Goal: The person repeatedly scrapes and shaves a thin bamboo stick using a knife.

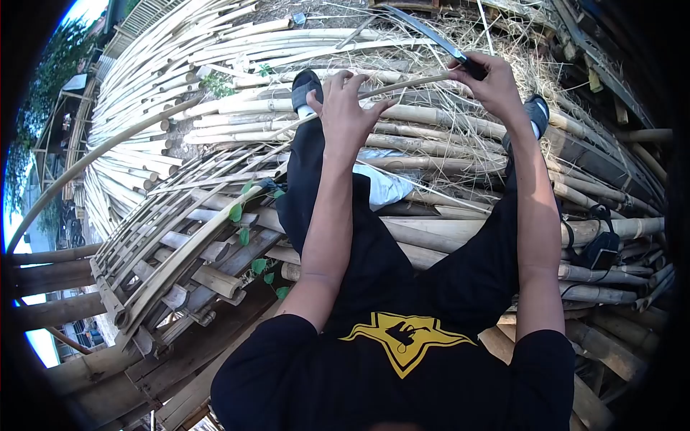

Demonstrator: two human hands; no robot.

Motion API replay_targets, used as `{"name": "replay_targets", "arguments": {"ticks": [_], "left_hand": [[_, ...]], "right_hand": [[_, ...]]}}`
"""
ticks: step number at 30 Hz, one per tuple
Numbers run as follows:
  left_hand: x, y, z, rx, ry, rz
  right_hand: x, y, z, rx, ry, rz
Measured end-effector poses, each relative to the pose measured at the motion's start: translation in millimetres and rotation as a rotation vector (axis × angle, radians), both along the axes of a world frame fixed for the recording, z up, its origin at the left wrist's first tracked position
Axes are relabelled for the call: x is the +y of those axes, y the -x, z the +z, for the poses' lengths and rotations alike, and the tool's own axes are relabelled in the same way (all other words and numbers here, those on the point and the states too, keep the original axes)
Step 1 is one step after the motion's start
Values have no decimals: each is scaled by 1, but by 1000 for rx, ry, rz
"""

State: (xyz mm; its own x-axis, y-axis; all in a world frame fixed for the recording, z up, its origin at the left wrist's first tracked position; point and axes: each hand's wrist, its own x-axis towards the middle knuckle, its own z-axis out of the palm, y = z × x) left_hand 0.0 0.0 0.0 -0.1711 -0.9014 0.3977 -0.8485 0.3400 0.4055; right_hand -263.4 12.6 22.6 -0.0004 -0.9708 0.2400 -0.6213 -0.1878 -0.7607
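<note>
My right hand (490,80) is closed around the black handle of a long knife (431,36), whose blade points up and to the left. At its fingertips is the end of a thin bamboo strip (410,85). The strip runs left toward my left hand (343,108), where it passes out of sight at the fingers. My left hand is raised with thumb and fingers apart, the back of the hand toward me. Whether that strip joins the long curved bamboo piece (100,152) at the left cannot be made out.
Bamboo poles (244,54) lie in rows across the ground ahead, with straw-like shavings (496,108) at the right. A slatted bamboo frame (172,244) stands at my left. White plastic (384,185) lies between my legs; a dark bag (600,248) is at the right.
</note>
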Motion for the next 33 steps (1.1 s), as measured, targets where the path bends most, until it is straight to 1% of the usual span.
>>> {"name": "replay_targets", "arguments": {"ticks": [2,3,5,6,7,9,10,11,13,15,17,18,19,21,23,25,28,33], "left_hand": [[-4,-3,-12,23,-9,-47],[-2,-6,-10,24,-21,-43],[-8,-7,-3,264,-261,-166],[-6,-6,5,229,-263,-215],[-4,-5,9,235,-261,-214],[-1,-3,12,128,-254,-244],[-4,-5,5,112,-198,-249],[-6,-5,2,114,-198,-246],[-8,-4,-2,170,-97,-219],[-7,-2,-5,171,-100,-188],[-9,-2,-9,170,-101,-156],[-10,-3,-11,161,-99,-169],[-11,-3,-12,152,-96,-183],[-10,-4,-10,156,-110,-179],[-10,-4,-8,160,-121,-174],[-10,-5,-9,239,-194,-168],[-12,-4,-10,271,-260,-146],[-6,0,-5,290,-228,-124]], "right_hand": [[-3,4,1,-161,52,18],[-1,4,1,-160,40,21],[-6,11,2,-254,47,-9],[-9,11,1,-283,125,26],[-9,12,1,-277,126,29],[-6,11,0,42,25,-163],[-5,6,-4,146,79,-245],[-5,0,-7,147,79,-242],[-3,-15,-6,234,228,-307],[2,-32,-4,180,198,-289],[4,-44,-7,205,130,-152],[7,-49,-4,208,-30,-87],[9,-53,-6,206,-32,-86],[13,-60,-13,290,-164,27],[15,-67,-14,335,-168,31],[14,-72,-21,315,-263,12],[15,-74,-26,308,-259,50],[14,-75,-40,306,-232,65]]}}
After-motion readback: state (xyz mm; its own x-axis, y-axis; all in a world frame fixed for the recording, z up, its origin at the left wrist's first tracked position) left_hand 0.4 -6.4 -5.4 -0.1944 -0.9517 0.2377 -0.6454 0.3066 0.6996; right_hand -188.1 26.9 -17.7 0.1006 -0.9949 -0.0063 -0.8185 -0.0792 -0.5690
